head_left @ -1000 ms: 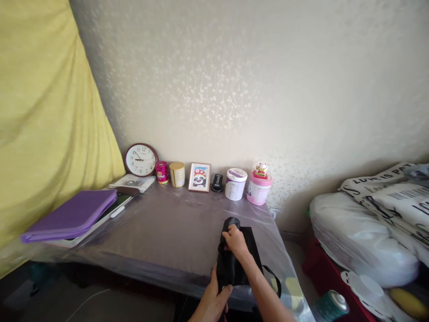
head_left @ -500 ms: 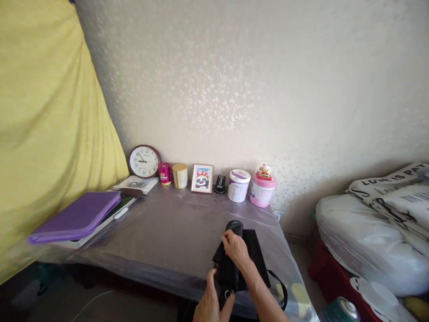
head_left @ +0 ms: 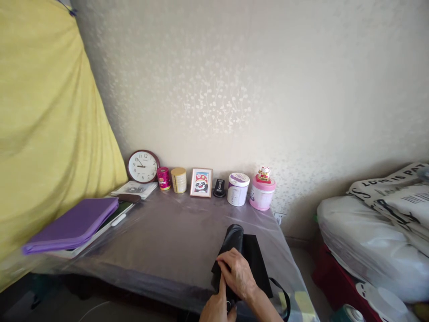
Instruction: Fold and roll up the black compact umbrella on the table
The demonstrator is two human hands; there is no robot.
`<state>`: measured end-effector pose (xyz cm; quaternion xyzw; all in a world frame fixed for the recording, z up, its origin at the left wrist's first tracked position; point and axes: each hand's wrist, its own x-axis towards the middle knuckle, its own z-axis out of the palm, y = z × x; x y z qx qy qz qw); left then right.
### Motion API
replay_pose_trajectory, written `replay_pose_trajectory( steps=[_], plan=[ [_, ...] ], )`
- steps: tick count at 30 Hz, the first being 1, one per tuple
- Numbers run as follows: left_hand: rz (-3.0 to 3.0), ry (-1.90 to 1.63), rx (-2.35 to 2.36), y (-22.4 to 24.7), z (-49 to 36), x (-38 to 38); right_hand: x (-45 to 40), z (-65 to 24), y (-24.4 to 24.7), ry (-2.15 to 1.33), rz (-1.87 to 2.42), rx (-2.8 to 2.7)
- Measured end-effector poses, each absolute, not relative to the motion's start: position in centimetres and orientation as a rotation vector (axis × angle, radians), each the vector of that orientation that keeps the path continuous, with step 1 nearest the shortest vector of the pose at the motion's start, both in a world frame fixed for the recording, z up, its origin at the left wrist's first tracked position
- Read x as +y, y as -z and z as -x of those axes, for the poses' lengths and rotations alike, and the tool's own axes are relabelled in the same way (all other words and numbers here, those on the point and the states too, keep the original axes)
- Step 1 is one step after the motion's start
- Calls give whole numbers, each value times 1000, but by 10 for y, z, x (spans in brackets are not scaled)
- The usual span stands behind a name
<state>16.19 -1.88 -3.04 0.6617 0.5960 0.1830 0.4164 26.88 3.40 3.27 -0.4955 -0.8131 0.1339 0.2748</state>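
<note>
A black folded umbrella [head_left: 235, 237] lies over a flat black cloth item [head_left: 256, 259] at the table's near right edge, and a black strap [head_left: 283, 293] loops out to the right. My right hand [head_left: 236, 270] is closed over the middle of the umbrella, its fingers bent round the black fabric. My left hand [head_left: 217, 302] grips the umbrella's near end, its forefinger pointing up against my right hand. Part of the handle shows between the left fingers and thumb; the rest of it is hidden.
Along the wall stand a clock [head_left: 144, 166], a pink can [head_left: 163, 179], a yellow-lidded jar [head_left: 178, 180], a panda picture [head_left: 201, 182], a black device [head_left: 220, 188] and two tubs [head_left: 238, 190]. A purple folder [head_left: 72, 223] lies left; a plastic-wrapped bundle [head_left: 368, 241] sits right.
My right hand has slid down the umbrella toward me, and my left forefinger now meets it. More of the umbrella's far end shows. The camera view has shifted slightly.
</note>
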Motion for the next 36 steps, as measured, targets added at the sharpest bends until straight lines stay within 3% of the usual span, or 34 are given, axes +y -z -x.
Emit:
replay_pose_trajectory(
  steps=[7,18,24,30,36],
  plan=[
    [-1641,-442,1640,42,-171,-16,62,-293,-22,-270,1254,-2261],
    [-1571,-441,1533,48,-162,-9,155,-311,-17,-186,1761,-2033],
    [-1617,-488,1426,43,-158,-12,127,-363,-20,-154,1875,-1684],
    [-1661,-474,1485,19,-160,-23,70,-388,-15,-625,1897,-1509],
    [-1651,-538,1531,13,-161,-30,38,-368,-19,-446,1918,-1659]
  ],
)
